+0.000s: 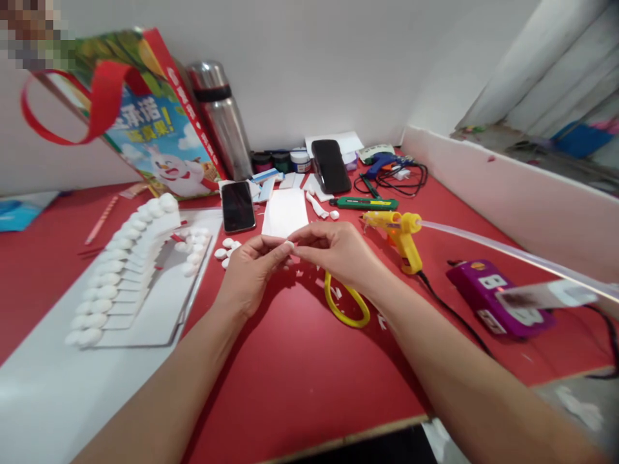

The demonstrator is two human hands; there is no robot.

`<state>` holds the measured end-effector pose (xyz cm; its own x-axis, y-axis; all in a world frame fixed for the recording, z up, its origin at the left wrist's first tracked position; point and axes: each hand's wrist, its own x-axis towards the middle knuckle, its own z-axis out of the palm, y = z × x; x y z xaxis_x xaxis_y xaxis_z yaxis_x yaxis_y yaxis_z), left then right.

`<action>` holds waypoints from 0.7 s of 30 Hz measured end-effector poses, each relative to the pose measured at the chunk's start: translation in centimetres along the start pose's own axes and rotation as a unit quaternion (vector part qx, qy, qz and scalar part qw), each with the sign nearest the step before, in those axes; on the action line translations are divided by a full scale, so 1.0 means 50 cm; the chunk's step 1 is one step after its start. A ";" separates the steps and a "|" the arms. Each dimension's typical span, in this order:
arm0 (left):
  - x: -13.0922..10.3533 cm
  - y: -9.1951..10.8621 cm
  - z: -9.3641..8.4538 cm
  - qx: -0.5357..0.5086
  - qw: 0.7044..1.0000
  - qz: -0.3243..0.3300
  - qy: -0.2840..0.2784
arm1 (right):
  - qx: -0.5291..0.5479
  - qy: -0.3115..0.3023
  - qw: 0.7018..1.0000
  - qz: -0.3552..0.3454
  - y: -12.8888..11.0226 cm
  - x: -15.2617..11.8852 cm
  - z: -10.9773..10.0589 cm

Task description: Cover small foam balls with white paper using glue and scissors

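My left hand [254, 267] and my right hand [336, 251] meet over the middle of the red table. The fingertips of both are pinched around a small white piece [289, 245], mostly hidden by the fingers. Under my right wrist lies a yellow loop-shaped handle [360, 317], with white scraps near it. Several white rounded pieces [221, 254] rest beside my left hand. Just beyond the fingers is a white sheet [285, 211]. To the left, a white stepped model [145, 258] is edged with rounded white pieces and stands on a grey-white board [43, 386].
A yellow glue gun [403, 238] with a long clear stick lies right, near a purple power strip [488, 290]. Behind are a green cutter [365, 203], two phones [238, 206] [331, 166], a steel flask [225, 122], paint jars [280, 161] and a colourful bag [159, 142].
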<state>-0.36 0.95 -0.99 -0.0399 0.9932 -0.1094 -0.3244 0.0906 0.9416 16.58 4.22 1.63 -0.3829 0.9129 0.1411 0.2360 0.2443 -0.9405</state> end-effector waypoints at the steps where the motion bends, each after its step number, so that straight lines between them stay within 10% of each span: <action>1: 0.000 -0.002 -0.001 0.018 1.000 0.004 0.004 | 0.041 -0.004 0.999 0.022 0.012 -0.001 0.005; 9: 0.002 -0.008 -0.005 0.041 0.999 0.004 -0.016 | 0.234 -0.014 0.963 0.133 0.031 -0.004 0.004; 21: -0.013 0.005 0.005 0.188 0.980 0.063 0.012 | 0.230 0.007 0.964 0.135 0.027 -0.008 0.012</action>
<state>-0.17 0.35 -0.61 -0.0813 0.9966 0.0120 0.0548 -0.0076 0.9985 16.50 4.00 0.12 -0.3507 0.9278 -0.1274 -0.0961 -0.1710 -0.9806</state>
